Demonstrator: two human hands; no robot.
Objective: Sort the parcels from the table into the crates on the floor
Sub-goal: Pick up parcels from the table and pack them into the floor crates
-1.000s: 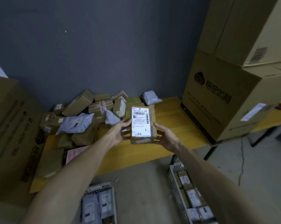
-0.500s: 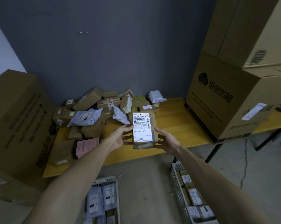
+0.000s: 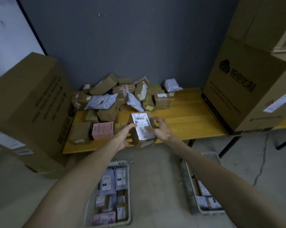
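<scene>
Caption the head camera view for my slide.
Left hand and right hand hold a labelled parcel at the table edge; two part-filled crates sit on the floor.

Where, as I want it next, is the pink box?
Head view: the pink box lies on the table's left front, between a brown parcel and the left hand.

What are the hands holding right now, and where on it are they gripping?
A brown labelled parcel, held by both hands: the left hand grips its left edge, the right hand its right edge, with thumbs on the label face.
</scene>
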